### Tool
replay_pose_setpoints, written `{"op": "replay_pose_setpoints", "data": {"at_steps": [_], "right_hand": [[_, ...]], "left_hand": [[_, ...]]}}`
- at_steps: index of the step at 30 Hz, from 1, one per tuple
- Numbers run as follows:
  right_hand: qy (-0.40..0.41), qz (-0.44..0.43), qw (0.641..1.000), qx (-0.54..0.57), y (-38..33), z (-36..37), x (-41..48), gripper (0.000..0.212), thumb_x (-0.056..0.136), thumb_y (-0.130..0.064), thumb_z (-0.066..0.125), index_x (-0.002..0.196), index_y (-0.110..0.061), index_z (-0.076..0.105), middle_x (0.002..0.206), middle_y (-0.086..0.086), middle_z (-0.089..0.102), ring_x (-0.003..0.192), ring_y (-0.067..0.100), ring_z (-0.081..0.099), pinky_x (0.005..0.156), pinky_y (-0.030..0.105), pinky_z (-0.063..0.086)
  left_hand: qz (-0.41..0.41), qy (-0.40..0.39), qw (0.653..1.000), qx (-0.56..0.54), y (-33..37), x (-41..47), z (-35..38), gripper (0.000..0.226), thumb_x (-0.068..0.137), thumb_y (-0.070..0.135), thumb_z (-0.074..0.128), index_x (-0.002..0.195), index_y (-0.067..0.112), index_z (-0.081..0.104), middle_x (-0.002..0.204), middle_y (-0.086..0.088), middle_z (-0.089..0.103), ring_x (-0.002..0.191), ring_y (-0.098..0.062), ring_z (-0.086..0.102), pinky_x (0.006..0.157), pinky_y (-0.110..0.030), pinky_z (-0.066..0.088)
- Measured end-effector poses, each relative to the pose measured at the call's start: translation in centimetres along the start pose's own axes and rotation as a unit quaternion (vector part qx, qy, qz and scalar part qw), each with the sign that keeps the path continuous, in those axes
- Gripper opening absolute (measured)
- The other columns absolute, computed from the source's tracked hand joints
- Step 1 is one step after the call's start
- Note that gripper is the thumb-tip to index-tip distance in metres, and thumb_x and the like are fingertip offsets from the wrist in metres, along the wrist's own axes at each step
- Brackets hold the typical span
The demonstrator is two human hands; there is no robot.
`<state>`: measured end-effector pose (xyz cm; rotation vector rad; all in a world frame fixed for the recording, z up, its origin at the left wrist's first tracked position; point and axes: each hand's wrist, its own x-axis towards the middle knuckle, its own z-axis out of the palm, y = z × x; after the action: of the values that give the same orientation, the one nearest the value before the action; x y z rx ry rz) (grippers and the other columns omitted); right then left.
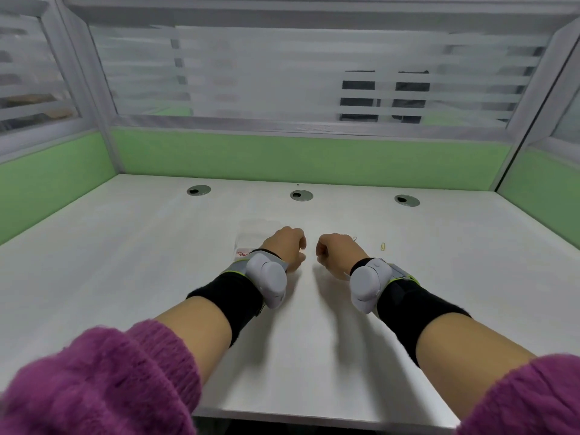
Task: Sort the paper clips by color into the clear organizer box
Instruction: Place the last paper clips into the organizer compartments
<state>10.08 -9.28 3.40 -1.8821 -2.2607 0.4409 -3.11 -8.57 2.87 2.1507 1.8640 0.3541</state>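
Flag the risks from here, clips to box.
1. The yellow clip is tiny and pale on the white desk; it could easily slip in a pinch or get overlooked.
2. The clear box barely shows against the desk, and the left hand covers part of it, so a clip may land in the wrong compartment.
3. A red clip sits near the left wrist; a sweep could jostle the box.
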Motion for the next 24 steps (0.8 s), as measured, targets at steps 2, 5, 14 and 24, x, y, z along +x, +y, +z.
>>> {"op": "replay_pose_setpoints", "data": {"at_steps": [2, 5, 14, 24], "right_hand": [[0.004, 0.008, 1.0, -0.006, 1.4, -0.4, -0.1, 0.024, 0.092, -0.009, 0.048, 0.112, -0.007, 0.062, 0.123, 0.011, 0.062, 0.115, 0.029, 0.056, 0.098, 0.039, 0.047], [0.009, 0.023, 1.0, -0.007, 3.3, -0.7, -0.2, 0.026, 0.092, -0.007, 0.048, 0.113, -0.007, 0.062, 0.124, 0.012, 0.06, 0.115, 0.029, 0.056, 0.097, 0.037, 0.047], [0.013, 0.066, 0.998, -0.012, 7.6, -1.2, -0.7, 0.031, 0.089, 0.0, 0.045, 0.113, -0.008, 0.063, 0.123, 0.012, 0.06, 0.115, 0.029, 0.056, 0.096, 0.037, 0.048], [0.028, 0.073, 0.997, -0.017, 8.3, -0.8, -0.8, 0.026, 0.091, -0.004, 0.046, 0.109, -0.008, 0.065, 0.123, 0.013, 0.057, 0.114, 0.03, 0.055, 0.091, 0.037, 0.047]], "left_hand": [[0.014, -0.009, 1.0, -0.002, 1.2, 0.5, 0.6, 0.026, 0.089, 0.017, 0.058, 0.114, 0.012, 0.059, 0.124, -0.009, 0.056, 0.112, -0.028, 0.057, 0.095, -0.038, 0.048], [0.029, -0.017, 0.999, -0.004, 2.6, 1.0, 1.6, 0.027, 0.089, 0.016, 0.058, 0.116, 0.012, 0.058, 0.126, -0.009, 0.054, 0.113, -0.028, 0.057, 0.097, -0.039, 0.047], [0.054, -0.044, 0.998, -0.004, 5.7, 2.4, 4.0, 0.027, 0.088, 0.016, 0.059, 0.115, 0.013, 0.059, 0.126, -0.009, 0.054, 0.112, -0.03, 0.058, 0.095, -0.039, 0.049], [0.055, -0.04, 0.998, 0.0, 5.9, 2.8, 4.4, 0.025, 0.087, 0.014, 0.055, 0.112, 0.013, 0.06, 0.123, -0.009, 0.055, 0.109, -0.03, 0.059, 0.094, -0.039, 0.049]]}}
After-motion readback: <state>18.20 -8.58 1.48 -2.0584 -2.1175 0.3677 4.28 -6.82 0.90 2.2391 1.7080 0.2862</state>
